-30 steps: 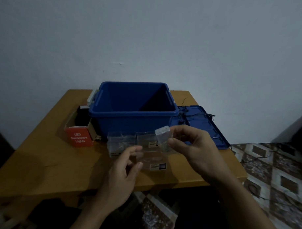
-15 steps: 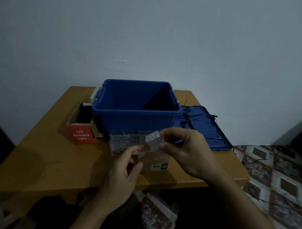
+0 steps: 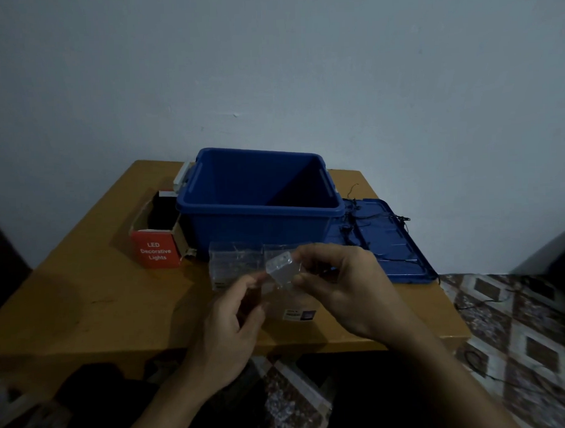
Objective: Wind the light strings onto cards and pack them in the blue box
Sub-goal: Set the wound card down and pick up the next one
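Clear plastic case [image 3: 282, 267] pinched between right hand [image 3: 348, 291] thumb and fingers, above table [image 3: 85, 300], just in front of blue box [image 3: 256, 229], left hand [image 3: 229, 324] curled beside case, grip not discernible

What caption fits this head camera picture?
Right hand pinches a small clear case, left hand close by, before the blue box.

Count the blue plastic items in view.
2. The open blue box stands at the back middle of the table. The blue lid lies flat just to the box's right, at the table's right edge. Nothing suggests another is hidden.
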`<state>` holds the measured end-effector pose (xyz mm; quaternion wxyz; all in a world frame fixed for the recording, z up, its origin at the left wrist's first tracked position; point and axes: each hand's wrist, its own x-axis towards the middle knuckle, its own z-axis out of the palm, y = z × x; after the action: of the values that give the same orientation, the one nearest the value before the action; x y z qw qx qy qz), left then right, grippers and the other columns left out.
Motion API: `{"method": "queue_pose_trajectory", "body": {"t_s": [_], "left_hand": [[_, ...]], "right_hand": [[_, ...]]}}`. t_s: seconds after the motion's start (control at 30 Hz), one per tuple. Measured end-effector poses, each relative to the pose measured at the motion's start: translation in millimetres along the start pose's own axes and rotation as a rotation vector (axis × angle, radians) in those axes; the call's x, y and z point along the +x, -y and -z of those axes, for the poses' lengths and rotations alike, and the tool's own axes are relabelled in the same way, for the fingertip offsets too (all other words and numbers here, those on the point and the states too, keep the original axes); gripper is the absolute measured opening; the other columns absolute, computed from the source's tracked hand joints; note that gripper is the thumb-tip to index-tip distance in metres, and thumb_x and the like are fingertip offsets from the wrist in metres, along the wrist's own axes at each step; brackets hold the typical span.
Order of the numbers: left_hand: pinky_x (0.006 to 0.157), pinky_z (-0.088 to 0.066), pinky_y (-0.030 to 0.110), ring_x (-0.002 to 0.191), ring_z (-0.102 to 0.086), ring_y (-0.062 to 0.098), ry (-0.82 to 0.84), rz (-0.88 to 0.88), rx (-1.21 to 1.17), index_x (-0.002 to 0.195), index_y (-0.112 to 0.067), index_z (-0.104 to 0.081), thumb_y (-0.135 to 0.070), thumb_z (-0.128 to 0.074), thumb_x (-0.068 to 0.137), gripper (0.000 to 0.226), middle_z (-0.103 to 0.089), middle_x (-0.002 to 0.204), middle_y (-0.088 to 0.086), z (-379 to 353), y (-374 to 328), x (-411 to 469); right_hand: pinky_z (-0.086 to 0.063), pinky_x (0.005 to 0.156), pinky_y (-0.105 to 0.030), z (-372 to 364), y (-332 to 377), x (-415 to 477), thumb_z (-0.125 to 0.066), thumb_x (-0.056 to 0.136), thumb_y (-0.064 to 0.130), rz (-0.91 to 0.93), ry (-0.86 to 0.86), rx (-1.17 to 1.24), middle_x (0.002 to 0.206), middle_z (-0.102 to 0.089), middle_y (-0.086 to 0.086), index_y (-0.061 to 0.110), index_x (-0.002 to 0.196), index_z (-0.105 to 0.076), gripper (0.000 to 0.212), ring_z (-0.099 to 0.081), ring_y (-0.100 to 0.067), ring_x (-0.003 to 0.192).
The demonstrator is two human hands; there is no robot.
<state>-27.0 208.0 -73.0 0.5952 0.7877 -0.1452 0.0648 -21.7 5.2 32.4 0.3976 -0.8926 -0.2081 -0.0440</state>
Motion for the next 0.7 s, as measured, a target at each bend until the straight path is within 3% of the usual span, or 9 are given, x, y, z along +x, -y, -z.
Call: {"method": "queue_pose_trajectory", "body": {"t_s": [0.23,0.4,0.57,0.7], "left_hand": [[0.095,-0.05,0.019,0.121,-0.055,-0.004,-0.007,-0.016,0.029,0.131,-0.04,-0.052,-0.019,-0.056,0.098,0.039,-0.059,0.126,-0.029,2.4,-7.4,-0.9],[0.097,-0.052,0.03,0.12,-0.056,-0.002,-0.031,-0.019,0.065,0.134,-0.039,-0.052,-0.03,-0.057,0.096,0.04,-0.06,0.125,-0.028,3.9,-7.3,-2.5],[0.094,-0.054,0.036,0.117,-0.059,0.002,-0.042,-0.027,0.07,0.136,-0.036,-0.053,-0.032,-0.058,0.095,0.041,-0.062,0.123,-0.026,4.8,-8.3,-2.4],[0.091,-0.055,0.037,0.116,-0.061,0.004,-0.034,-0.014,0.044,0.136,-0.038,-0.053,-0.031,-0.058,0.094,0.043,-0.064,0.122,-0.023,6.4,-8.9,-2.9]], "right_hand": [[-0.054,0.069,-0.021,0.9,-1.4,0.3,-0.067,0.095,0.019,-0.028,-0.003,0.168,0.083,-0.07,0.014,0.028,0.106,-0.072,0.015,-0.068,-0.004,0.082],[-0.061,0.076,-0.043,3.3,-13.0,-2.6,-0.066,0.095,0.021,-0.106,-0.095,0.243,0.092,-0.071,0.004,0.03,0.102,-0.07,0.012,-0.069,-0.013,0.088],[-0.062,0.074,-0.037,7.6,-13.8,-7.0,-0.064,0.095,0.015,-0.154,-0.123,0.431,0.097,-0.071,-0.004,0.02,0.1,-0.067,0.008,-0.072,-0.018,0.09],[-0.06,0.071,-0.034,4.1,-14.0,-8.2,-0.062,0.097,0.021,-0.133,-0.079,0.269,0.094,-0.066,0.008,0.03,0.101,-0.062,0.01,-0.071,-0.015,0.085]]}}
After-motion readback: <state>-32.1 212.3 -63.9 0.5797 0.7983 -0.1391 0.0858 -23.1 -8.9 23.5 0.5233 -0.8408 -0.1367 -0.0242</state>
